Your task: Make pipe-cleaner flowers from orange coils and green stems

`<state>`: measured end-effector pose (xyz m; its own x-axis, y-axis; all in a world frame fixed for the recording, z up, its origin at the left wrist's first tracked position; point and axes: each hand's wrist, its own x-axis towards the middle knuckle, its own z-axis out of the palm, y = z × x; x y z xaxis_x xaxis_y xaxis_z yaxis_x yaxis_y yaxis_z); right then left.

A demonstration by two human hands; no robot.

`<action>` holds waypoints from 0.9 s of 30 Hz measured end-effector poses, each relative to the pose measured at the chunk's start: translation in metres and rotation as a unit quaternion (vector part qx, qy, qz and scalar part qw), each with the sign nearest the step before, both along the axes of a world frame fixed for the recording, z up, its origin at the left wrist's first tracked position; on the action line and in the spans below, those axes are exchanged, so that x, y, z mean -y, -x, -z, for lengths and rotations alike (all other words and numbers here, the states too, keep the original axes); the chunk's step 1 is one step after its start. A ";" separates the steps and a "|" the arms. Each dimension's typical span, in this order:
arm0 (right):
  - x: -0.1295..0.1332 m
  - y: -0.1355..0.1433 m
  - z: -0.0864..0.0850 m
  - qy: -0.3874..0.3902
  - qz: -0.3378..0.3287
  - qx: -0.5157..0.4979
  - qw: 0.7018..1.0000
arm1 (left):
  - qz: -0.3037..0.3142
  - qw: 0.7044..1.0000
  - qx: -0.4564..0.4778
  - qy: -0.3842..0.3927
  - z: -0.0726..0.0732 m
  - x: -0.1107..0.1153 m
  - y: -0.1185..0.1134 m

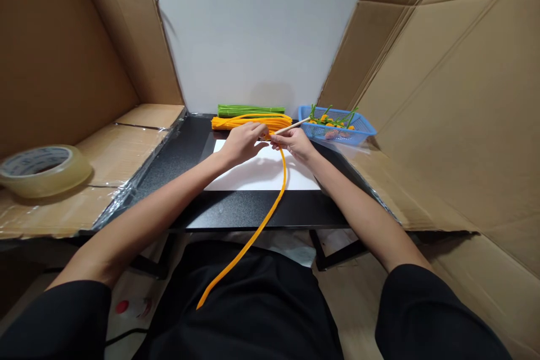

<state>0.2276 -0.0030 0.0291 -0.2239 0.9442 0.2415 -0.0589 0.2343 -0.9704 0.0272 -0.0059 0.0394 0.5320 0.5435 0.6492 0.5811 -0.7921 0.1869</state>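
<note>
An orange pipe cleaner (pixel 283 180) hangs from between my two hands, curving down past the table's front edge toward my lap. My right hand (pixel 296 143) is closed around a thin pale wooden stick (pixel 294 126), which slants up to the right. Close beside it, my left hand (pixel 246 142) has its fingers pinched on the upper part of the pipe cleaner, near the stick's lower end. My fingers partly hide where the pipe cleaner meets the stick. Both hands are above a white sheet of paper (pixel 253 177).
Behind my hands lie a bundle of orange pipe cleaners (pixel 223 123) and a green bundle (pixel 251 109). A blue basket (pixel 363 134) at the right holds small orange-and-green pieces. A big tape roll (pixel 71 174) rests on cardboard at left. Cardboard walls flank the black table (pixel 194 214).
</note>
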 end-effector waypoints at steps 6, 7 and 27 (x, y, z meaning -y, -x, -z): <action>0.002 0.006 0.000 -0.001 0.004 -0.015 1.000 | -0.038 0.996 -0.018 -0.075 0.004 0.000 -0.001; 0.002 0.006 -0.001 -0.002 0.002 -0.017 1.000 | -0.043 0.996 -0.019 -0.082 0.004 0.000 -0.001; 0.006 0.000 -0.009 -0.046 -0.035 -0.005 0.998 | 0.053 0.974 0.043 0.215 -0.005 -0.005 -0.003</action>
<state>0.2272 -0.0090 0.0380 -0.2869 0.8998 0.3288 -0.0871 0.3173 -0.9443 0.0298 -0.0006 0.0445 0.5530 0.7208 0.4179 0.4680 -0.6837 0.5600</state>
